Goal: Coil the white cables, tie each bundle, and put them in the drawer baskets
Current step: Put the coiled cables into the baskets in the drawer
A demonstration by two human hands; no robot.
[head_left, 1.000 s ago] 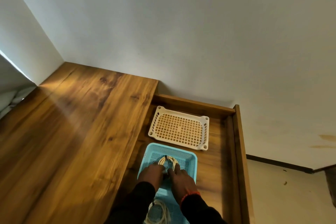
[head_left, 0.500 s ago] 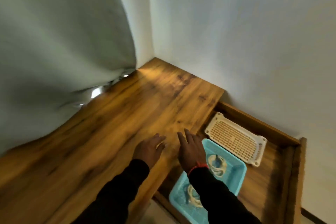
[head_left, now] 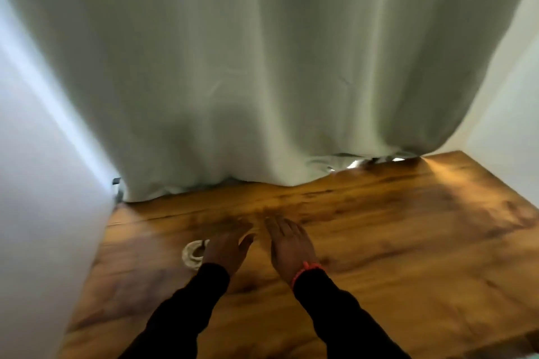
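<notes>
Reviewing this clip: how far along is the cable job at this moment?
Done: cannot tell, since no drawer or basket is in view. In hand: nothing; the left hand and right hand are open over the wooden tabletop. Left: one white coiled cable beside the left hand remains to be put away; whether it is tied is unclear.

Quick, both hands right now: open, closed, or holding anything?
Left hand: open, fingers spread above the desk, holding nothing; the white cable coil lies beside it.
Right hand: open, fingers straight, empty.
</notes>
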